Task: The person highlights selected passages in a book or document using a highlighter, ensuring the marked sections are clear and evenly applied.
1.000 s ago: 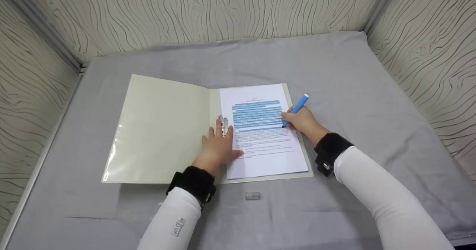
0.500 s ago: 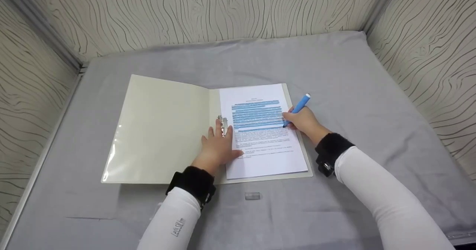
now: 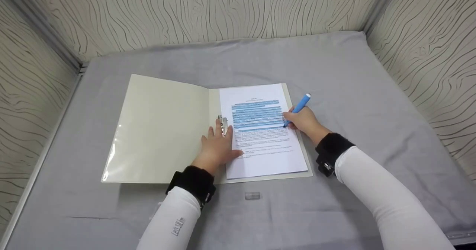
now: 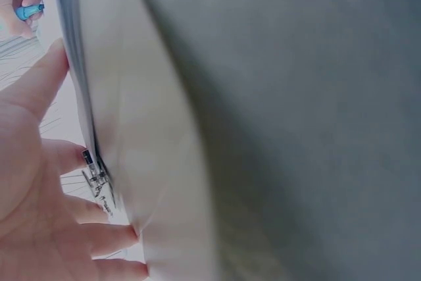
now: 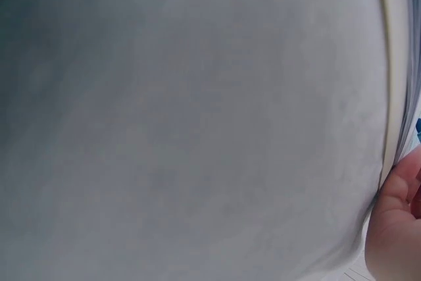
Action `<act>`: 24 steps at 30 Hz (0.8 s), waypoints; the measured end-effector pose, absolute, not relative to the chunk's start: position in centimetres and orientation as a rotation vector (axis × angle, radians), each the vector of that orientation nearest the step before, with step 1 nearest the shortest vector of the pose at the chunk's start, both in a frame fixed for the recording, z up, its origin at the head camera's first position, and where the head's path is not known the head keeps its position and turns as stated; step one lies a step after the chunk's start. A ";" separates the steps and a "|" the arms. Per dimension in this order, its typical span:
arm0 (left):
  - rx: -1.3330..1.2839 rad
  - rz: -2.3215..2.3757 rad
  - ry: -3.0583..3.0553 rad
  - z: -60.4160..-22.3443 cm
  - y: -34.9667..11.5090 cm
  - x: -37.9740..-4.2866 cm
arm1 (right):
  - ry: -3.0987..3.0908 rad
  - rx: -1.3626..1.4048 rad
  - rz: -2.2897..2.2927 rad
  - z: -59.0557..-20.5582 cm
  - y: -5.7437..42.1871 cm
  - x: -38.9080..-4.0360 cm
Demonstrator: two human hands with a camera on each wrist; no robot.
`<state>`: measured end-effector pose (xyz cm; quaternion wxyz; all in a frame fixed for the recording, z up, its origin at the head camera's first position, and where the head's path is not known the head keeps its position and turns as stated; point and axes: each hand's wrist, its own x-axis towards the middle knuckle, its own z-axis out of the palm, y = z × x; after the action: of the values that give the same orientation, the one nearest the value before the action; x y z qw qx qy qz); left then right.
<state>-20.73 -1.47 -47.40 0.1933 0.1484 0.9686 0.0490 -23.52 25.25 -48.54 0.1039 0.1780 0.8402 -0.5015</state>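
The left hand (image 3: 217, 146), spread, thumb on the paper (image 3: 266, 167), fingers at the clip (image 3: 225, 122), should press steadily; the right hand (image 3: 305, 121) pinches the marker (image 3: 301, 103), best drawn lightly and level.

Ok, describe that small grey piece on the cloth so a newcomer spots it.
On the grey cloth, find the open folder with white pages on its right side. In the head view, just below the folder's near edge there, lies a small grey oblong piece. Unlike the blue marker in the right hand, it rests directly on the cloth.
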 end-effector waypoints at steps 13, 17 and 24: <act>0.417 0.131 2.708 -47.5 -1.4 -20.8 | 2.468 0.538 -1.526 -48.6 25.5 -23.6; 0.410 0.134 2.700 -47.4 -1.4 -20.8 | 2.459 0.549 -1.547 -48.5 25.5 -23.6; 0.407 0.132 2.699 -47.3 -1.4 -20.7 | 2.458 0.546 -1.524 -48.5 25.5 -23.5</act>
<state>-20.73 -1.38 -47.28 0.2031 0.1460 0.9671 0.0474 -23.52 25.54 -48.46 0.0990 0.1846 0.8310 -0.5153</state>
